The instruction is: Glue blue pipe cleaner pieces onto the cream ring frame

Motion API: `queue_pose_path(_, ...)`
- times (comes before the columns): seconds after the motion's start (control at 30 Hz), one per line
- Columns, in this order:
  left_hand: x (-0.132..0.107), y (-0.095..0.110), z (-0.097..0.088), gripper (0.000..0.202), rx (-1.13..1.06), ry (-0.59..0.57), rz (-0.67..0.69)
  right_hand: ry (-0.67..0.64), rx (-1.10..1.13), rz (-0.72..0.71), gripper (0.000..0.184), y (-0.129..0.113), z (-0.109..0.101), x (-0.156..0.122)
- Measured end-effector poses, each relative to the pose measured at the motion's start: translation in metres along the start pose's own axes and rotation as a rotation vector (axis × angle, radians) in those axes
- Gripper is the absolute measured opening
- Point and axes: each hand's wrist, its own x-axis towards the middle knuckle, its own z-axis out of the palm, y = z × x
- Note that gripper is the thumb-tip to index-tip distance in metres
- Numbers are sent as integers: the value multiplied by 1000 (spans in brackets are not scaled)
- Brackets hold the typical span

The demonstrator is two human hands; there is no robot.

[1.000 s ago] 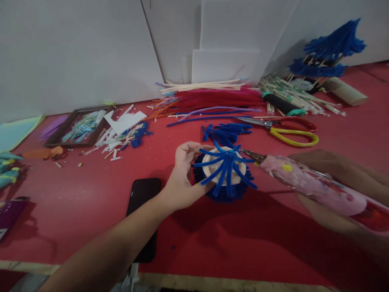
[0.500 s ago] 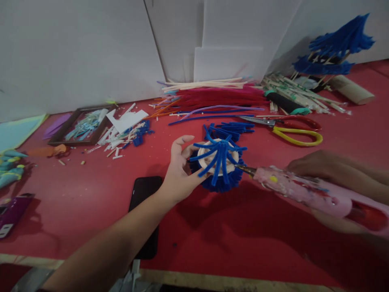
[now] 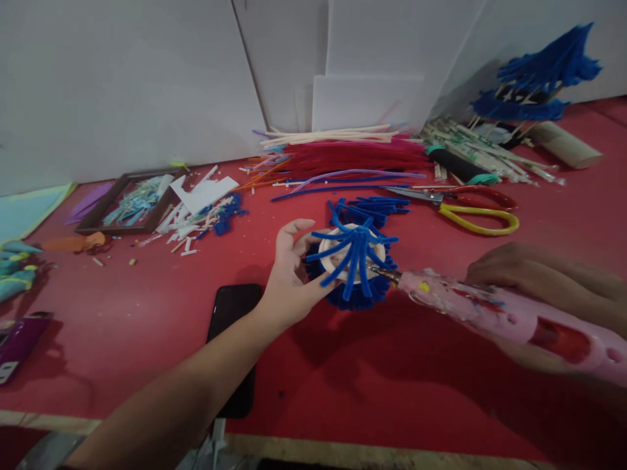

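Note:
Gripped at its left side by my left hand (image 3: 294,277) is a small craft piece (image 3: 360,251): blue pipe cleaners fan out from a peak over a pale ring, with a blue fuzzy skirt below. My right hand (image 3: 533,281) is closed round a pink hot glue gun (image 3: 494,313), which comes in from the right. The gun's metal nozzle (image 3: 386,273) reaches the right front edge of the ring, among the strands; whether it touches cannot be made out. Cut blue pipe cleaner pieces (image 3: 375,210) lie just behind the craft piece.
Scissors (image 3: 480,219) lie at right, a black phone (image 3: 235,352) left of my forearm. Behind are bundled pipe cleaners (image 3: 357,156), wrapped sticks (image 3: 490,147) and a finished-looking blue tiered model (image 3: 533,78). A brown tray (image 3: 102,225) and paper scraps (image 3: 206,196) sit left.
The glue gun has shifted left, and its nozzle now points further in at the ring's edge. My left hand and the craft piece have stayed almost still.

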Motion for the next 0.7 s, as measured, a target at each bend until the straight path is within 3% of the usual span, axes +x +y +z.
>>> queue_pose_path(0.13, 0, 1, 1, 78, 14, 7, -5, -20, -7, 78, 6, -6, -2, 1)
queue_pose_path(0.57, 2, -1, -1, 78, 36, 22, 30, 18, 37, 117, 13, -14, 2, 0)
queue_pose_path(0.7, 2, 0, -1, 79, 29, 16, 14, -14, 19, 111, 30, 7, -6, -13)
